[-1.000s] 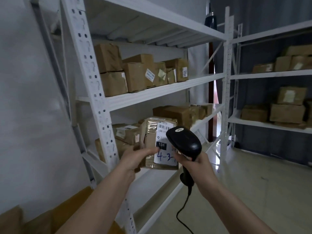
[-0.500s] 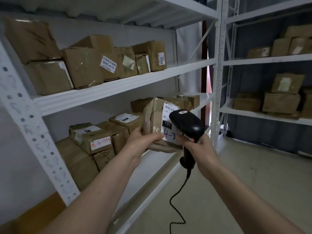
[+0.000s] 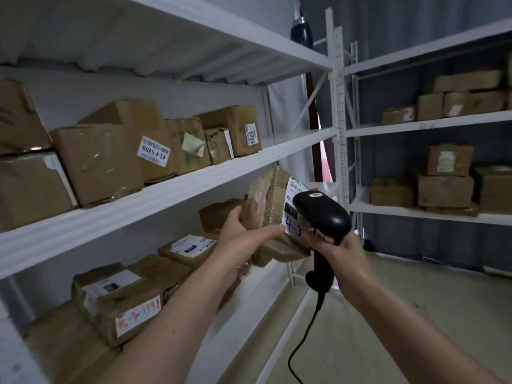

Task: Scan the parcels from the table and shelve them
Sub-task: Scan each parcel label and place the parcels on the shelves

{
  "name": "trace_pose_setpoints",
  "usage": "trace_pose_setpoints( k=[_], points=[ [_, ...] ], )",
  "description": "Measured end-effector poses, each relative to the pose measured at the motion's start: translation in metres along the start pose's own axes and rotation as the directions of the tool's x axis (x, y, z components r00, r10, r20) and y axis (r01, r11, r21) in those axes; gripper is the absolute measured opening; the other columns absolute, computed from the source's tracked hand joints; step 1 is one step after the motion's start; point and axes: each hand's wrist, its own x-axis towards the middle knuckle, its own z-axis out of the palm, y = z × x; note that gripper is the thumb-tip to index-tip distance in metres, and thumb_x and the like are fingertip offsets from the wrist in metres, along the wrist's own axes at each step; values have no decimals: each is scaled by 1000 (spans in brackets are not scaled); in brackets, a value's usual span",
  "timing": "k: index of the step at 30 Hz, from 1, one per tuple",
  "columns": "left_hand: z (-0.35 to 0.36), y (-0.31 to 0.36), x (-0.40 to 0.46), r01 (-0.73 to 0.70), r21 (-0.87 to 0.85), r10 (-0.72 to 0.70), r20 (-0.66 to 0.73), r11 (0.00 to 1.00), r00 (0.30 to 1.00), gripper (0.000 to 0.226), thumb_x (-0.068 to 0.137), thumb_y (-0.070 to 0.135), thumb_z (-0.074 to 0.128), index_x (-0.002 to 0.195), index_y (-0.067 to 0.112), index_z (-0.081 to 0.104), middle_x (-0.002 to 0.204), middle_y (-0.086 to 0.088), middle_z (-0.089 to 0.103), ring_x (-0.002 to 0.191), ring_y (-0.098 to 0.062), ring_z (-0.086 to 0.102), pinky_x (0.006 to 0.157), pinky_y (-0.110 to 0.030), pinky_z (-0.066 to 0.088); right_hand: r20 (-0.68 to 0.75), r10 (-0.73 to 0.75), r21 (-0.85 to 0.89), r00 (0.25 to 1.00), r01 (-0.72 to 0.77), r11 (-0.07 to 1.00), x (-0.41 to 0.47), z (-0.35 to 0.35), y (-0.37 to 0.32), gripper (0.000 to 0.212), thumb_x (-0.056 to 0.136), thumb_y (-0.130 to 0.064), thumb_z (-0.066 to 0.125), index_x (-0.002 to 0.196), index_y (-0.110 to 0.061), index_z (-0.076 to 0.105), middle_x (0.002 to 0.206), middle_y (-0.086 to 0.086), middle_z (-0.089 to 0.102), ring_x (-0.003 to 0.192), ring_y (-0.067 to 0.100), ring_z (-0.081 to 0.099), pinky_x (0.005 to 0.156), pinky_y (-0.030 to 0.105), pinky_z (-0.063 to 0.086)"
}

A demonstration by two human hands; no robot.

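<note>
I hold a brown taped parcel (image 3: 270,200) with a white label marked "4-3" in front of the white shelving (image 3: 171,195). My left hand (image 3: 243,231) grips its lower left side, thumb across the front. In my right hand (image 3: 336,248) is a black corded barcode scanner (image 3: 321,214), whose head covers part of the label. The parcel hangs just under the middle shelf board, above the boxes on the lower shelf.
Cardboard boxes (image 3: 155,142) fill the middle shelf, and more boxes (image 3: 119,303) lie on the lower shelf to the left. A second white rack (image 3: 432,212) with boxes stands at the right. The scanner cable (image 3: 302,345) hangs over a pale floor.
I have moved further right along the rack; the left upright has slid out of view. Parcel and scanner have risen together toward the middle shelf board.
</note>
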Motion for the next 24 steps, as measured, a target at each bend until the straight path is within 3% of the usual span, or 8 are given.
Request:
trace_pose_setpoints(
  k=[3, 6, 10, 13, 17, 22, 24],
  points=[
    [2, 15, 20, -46, 20, 47, -40, 999, 998, 114, 56, 45, 90, 150, 28, 27, 137, -1, 50, 114, -18, 56, 81, -26, 46, -12, -1, 13, 1000, 1, 1000, 18, 0, -6, 34, 78, -7, 75, 110, -16, 68, 96, -1, 75, 96, 17, 69, 84, 31, 52],
    [4, 33, 37, -79, -24, 78, -66, 997, 995, 108, 59, 45, 89, 148, 27, 30, 138, -1, 49, 114, -18, 53, 84, -27, 43, 6, -32, 16, 999, 32, 999, 40, 0, -18, 35, 80, -10, 74, 113, -17, 68, 101, 1, 74, 102, 20, 67, 90, 36, 51],
    [10, 61, 58, -179, -11, 177, -89, 984, 980, 90, 67, 41, 86, 142, 30, 36, 125, 5, 49, 91, -5, 53, 67, -19, 44, 36, -94, 21, 995, 93, 995, 70, 1, -29, 31, 81, -12, 73, 112, -15, 69, 101, 3, 74, 101, 20, 68, 90, 36, 52],
    [19, 74, 77, -245, 59, 251, -147, 968, 957, 84, 65, 42, 87, 136, 34, 43, 126, 6, 52, 98, -10, 58, 78, -30, 56, 70, -112, 78, 991, 106, 991, 95, 1, -34, 32, 80, -11, 73, 111, -15, 67, 99, 4, 74, 98, 21, 70, 88, 38, 54],
    [32, 90, 115, -296, 174, 327, -187, 939, 926, 74, 71, 44, 82, 136, 29, 49, 129, 6, 50, 96, -7, 51, 74, -24, 46, 125, -147, 128, 981, 131, 983, 140, 0, -33, 31, 82, -7, 71, 110, -19, 67, 101, 5, 74, 100, 22, 69, 90, 41, 53],
    [62, 108, 182, -256, 340, 357, -280, 905, 891, 71, 75, 51, 74, 138, 28, 50, 139, 2, 46, 116, -16, 48, 96, -34, 46, 182, -133, 142, 974, 108, 984, 214, -16, -27, 32, 80, -13, 73, 111, -21, 68, 102, 1, 74, 103, 19, 67, 99, 47, 48],
    [75, 116, 207, -259, 407, 401, -314, 876, 860, 71, 76, 54, 72, 138, 26, 50, 140, 1, 39, 118, -14, 44, 98, -30, 42, 198, -144, 148, 970, 116, 982, 243, -23, -26, 30, 79, -15, 74, 108, -22, 70, 101, 0, 74, 104, 20, 67, 101, 48, 47]
  ],
)
